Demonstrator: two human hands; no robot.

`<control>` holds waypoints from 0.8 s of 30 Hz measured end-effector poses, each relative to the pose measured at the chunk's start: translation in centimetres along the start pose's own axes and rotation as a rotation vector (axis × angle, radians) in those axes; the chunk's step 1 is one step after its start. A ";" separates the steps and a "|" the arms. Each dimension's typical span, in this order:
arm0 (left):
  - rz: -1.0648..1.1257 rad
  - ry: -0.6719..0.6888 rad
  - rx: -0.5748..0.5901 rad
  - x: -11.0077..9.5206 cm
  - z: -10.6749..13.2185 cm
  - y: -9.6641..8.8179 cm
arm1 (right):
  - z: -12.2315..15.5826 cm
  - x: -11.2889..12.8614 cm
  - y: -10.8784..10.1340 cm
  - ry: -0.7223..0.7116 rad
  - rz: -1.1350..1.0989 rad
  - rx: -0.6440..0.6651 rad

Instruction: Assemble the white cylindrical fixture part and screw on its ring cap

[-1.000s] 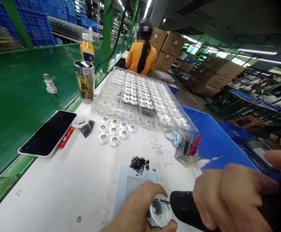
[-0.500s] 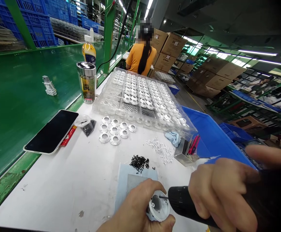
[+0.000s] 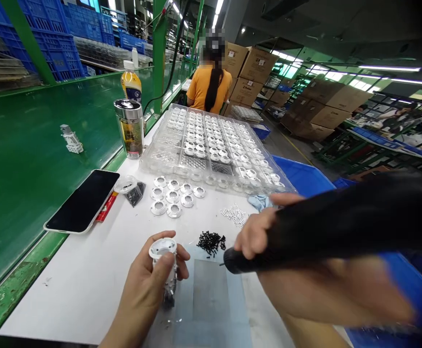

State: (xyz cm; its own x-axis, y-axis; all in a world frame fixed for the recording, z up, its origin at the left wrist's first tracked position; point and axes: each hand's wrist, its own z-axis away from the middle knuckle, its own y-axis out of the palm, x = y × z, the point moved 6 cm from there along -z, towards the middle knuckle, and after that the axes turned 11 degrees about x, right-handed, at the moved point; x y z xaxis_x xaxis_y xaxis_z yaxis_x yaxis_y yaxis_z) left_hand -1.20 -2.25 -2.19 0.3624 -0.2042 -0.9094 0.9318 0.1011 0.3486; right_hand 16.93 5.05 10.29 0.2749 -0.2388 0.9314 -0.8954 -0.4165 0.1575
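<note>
My left hand [image 3: 147, 280] is closed around a small white plastic housing [image 3: 163, 249], held upright above the white table [image 3: 87, 270]. My right hand [image 3: 257, 232] grips a black electric screwdriver [image 3: 305, 232], whose tip points left, a little apart from the housing. Below the two lies a pale mat with a grey plate [image 3: 211, 295]. A small pile of black screws [image 3: 211, 240] sits just beyond the plate. Several white ring parts [image 3: 172, 193] lie farther out.
A clear tray of white parts [image 3: 211, 145] fills the far table. A phone [image 3: 83, 200], a glass flask [image 3: 129, 128] and a yellow bottle [image 3: 131, 82] stand at left by the green conveyor [image 3: 33, 145]. White pins [image 3: 234, 212] lie near the blue bin [image 3: 305, 176]. A person in orange [image 3: 211, 84] works ahead.
The screwdriver tip has left the housing and risen. My left hand has lifted the housing to the left and turned it upright. The view has shifted slightly.
</note>
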 end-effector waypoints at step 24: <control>-0.631 0.259 0.239 1.4 0.2 2.9 | 1.4 -0.9 1.5 0.081 -0.283 0.188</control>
State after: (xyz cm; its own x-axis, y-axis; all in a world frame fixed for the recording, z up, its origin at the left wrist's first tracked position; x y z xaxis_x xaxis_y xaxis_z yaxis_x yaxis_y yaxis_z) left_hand 2.03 -2.41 -2.45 -0.2354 0.0872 -0.9680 0.9516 -0.1817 -0.2478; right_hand 15.80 3.46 9.20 0.4671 -0.0234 0.8839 -0.7056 -0.6123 0.3566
